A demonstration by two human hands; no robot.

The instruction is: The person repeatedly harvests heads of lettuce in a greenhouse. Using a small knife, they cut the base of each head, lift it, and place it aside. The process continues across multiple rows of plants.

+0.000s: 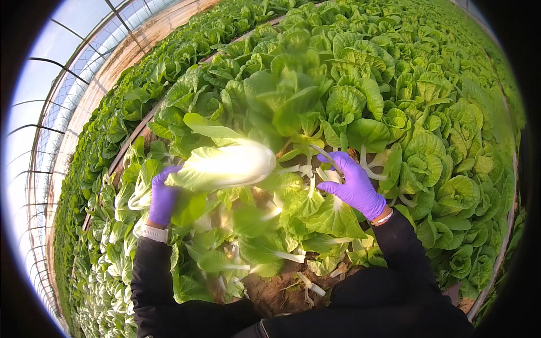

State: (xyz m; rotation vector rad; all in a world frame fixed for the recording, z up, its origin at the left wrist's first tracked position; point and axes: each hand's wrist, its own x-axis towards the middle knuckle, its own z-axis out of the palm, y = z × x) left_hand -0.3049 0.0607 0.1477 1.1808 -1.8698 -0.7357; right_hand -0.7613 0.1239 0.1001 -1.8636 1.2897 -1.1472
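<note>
My left hand [163, 198], in a purple glove, grips the leafy end of a pale Chinese cabbage [236, 162]. Its white base points right, towards the middle of the view, and the head lies nearly sideways above the ground. My right hand [353, 179], also gloved in purple, is closed around a thin tool [324, 153], seemingly a knife. Most of that tool is hidden by the fingers. Between and below both hands, loose outer leaves [270, 249] with white stalks are scattered, some blurred. A cut stalk piece [310, 285] rests on brown soil [270, 291] near my body.
Dense standing cabbages [427, 164] fill the bed ahead and to the right. Along my left lies a row of cabbages with white bases showing [112, 270]. A narrow edging strip [135, 133] divides the beds. Arched greenhouse framing [55, 63] rises at far left.
</note>
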